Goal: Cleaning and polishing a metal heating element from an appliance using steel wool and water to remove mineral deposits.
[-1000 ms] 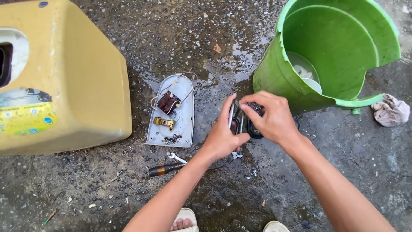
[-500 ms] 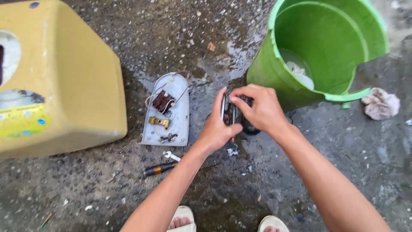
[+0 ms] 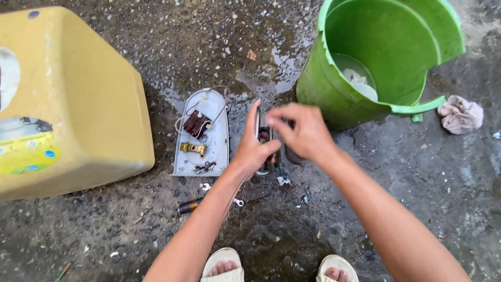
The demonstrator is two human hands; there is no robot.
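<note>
Mid-disassembly, it seems — left hand gripping a small dark part, right hand pinching its top. Next, likely a careful pull — grey plate just left.

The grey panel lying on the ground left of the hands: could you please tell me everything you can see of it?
The grey panel is a flat plate, arched at its far end and square at the near one, seemingly plastic or painted metal. It lies flat on the wet concrete ground, inner face up. On it sit a dark red-brown switch block, a small brass fitting and thin wires looping past its upper edge. It rests between the yellow casing and the left hand; neither touches it.
</note>
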